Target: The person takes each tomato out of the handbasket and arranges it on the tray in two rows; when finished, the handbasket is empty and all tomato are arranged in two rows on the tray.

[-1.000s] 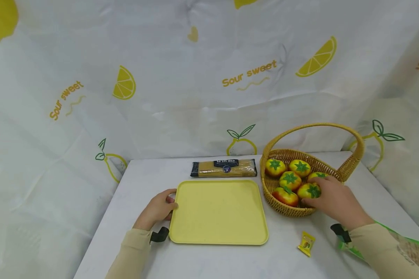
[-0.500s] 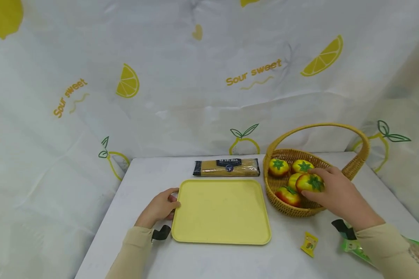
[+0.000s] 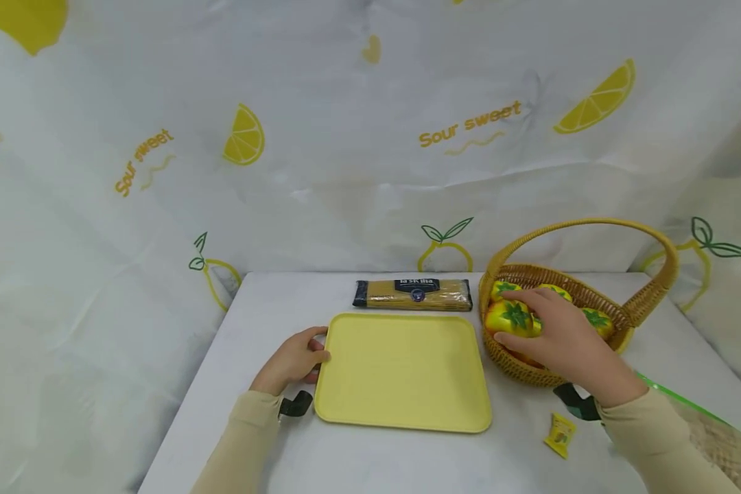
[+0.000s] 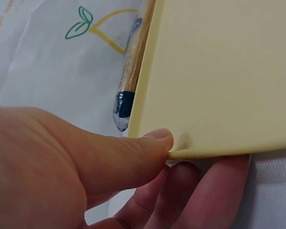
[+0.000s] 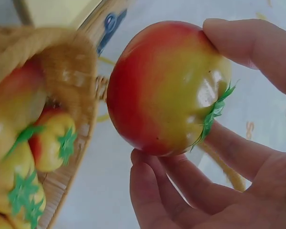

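Observation:
My left hand (image 3: 293, 358) pinches the left rim of a flat yellow tray (image 3: 401, 370). In the left wrist view its thumb lies on top of the rim (image 4: 209, 153), with fingers underneath. A shiny red-and-yellow tomato (image 5: 167, 90) with a green leafy top is gripped between the thumb and fingers of my right hand (image 3: 562, 336). That hand is over the left side of a wicker basket (image 3: 519, 374) with a tall handle. Several similar tomatoes (image 5: 52, 138) lie inside the basket, partly hidden by the hand in the head view.
Behind the tray lies a pack of spaghetti (image 3: 414, 293). A small yellow wrapped packet (image 3: 559, 436) rests in front of the basket. At the right, a green-edged bag (image 3: 716, 439) is partly covered by the sleeve. A white lemon-print cloth (image 3: 346, 206) hangs behind the table.
My right hand has taken a tomato from among the others, lifted it and moved it left across the basket. The left hand stays on the tray's rim. The head view has shifted slightly.

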Demonstrator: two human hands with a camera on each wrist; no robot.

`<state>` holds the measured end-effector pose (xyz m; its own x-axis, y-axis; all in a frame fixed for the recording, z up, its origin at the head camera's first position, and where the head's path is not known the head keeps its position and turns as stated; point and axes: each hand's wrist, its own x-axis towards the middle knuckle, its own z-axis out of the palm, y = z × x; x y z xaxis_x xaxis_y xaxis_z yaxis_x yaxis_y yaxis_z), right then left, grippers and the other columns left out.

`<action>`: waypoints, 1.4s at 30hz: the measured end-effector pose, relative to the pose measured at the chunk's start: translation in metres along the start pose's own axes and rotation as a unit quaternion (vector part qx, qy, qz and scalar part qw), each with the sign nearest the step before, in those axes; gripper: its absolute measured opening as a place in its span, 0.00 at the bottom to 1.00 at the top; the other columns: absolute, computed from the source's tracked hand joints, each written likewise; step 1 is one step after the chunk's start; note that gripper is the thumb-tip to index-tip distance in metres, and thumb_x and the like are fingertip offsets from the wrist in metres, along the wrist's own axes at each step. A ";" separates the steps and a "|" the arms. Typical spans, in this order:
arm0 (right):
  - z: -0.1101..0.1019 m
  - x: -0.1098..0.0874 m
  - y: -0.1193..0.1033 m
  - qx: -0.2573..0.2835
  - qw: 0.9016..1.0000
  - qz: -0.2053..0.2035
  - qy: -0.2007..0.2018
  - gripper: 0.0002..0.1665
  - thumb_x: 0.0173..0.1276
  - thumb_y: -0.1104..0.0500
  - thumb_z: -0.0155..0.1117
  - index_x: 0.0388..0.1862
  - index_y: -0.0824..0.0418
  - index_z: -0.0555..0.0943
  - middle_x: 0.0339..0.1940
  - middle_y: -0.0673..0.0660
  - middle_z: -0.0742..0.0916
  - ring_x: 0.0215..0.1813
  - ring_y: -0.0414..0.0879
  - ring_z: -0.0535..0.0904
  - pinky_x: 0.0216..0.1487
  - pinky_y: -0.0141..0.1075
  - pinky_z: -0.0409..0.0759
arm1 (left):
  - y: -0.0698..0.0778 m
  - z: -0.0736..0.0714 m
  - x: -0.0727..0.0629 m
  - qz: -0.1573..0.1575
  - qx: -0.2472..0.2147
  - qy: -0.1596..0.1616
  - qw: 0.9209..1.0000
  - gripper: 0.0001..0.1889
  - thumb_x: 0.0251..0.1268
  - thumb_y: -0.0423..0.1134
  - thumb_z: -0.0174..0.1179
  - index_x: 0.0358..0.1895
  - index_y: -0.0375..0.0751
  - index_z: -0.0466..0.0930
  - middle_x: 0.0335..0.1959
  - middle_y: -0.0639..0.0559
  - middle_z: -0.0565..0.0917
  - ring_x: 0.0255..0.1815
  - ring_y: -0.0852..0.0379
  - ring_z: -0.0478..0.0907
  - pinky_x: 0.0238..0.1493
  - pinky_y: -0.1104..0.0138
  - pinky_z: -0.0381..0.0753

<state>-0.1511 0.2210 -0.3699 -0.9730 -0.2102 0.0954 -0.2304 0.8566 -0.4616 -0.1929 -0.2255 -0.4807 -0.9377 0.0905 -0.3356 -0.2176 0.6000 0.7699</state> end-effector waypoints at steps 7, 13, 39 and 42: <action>0.029 0.016 -0.030 0.021 0.999 -0.042 -0.007 0.41 0.68 0.39 0.80 0.73 0.55 0.79 0.70 0.65 0.82 0.67 0.65 0.81 0.63 0.66 0.82 | 0.002 -0.001 0.002 -0.006 0.007 -0.002 1.000 0.31 0.78 0.37 0.65 0.81 0.48 0.70 0.50 0.46 0.82 0.39 0.54 0.84 0.35 0.63 0.90; 0.065 0.038 -0.048 0.045 0.997 -0.059 -0.034 0.40 0.68 0.41 0.80 0.75 0.52 0.80 0.71 0.63 0.82 0.68 0.63 0.81 0.66 0.63 0.83 | 0.004 0.002 0.004 -0.010 0.003 -0.002 1.000 0.31 0.78 0.36 0.65 0.81 0.48 0.70 0.52 0.46 0.82 0.40 0.54 0.84 0.34 0.63 0.90; 0.162 0.108 -0.123 0.094 0.983 -0.111 -0.115 0.39 0.68 0.45 0.81 0.73 0.57 0.81 0.69 0.60 0.83 0.59 0.51 0.81 0.65 0.50 0.84 | 0.004 0.001 0.002 0.006 0.038 0.003 0.999 0.30 0.77 0.38 0.66 0.79 0.46 0.72 0.49 0.47 0.82 0.37 0.54 0.82 0.34 0.63 0.89; 0.167 0.111 -0.126 0.089 0.982 -0.114 -0.119 0.38 0.67 0.45 0.82 0.72 0.56 0.82 0.66 0.59 0.84 0.56 0.49 0.80 0.63 0.48 0.84 | 0.001 0.001 0.003 0.008 0.037 0.004 0.999 0.30 0.77 0.38 0.66 0.79 0.47 0.72 0.48 0.47 0.82 0.37 0.54 0.82 0.33 0.63 0.89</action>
<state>-0.2276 0.0113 -0.4484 -0.8601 -0.5099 0.0158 -0.4155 0.6823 -0.6015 -0.1959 -0.2239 -0.4809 -0.9433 0.0944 -0.3181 -0.1817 0.6551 0.7334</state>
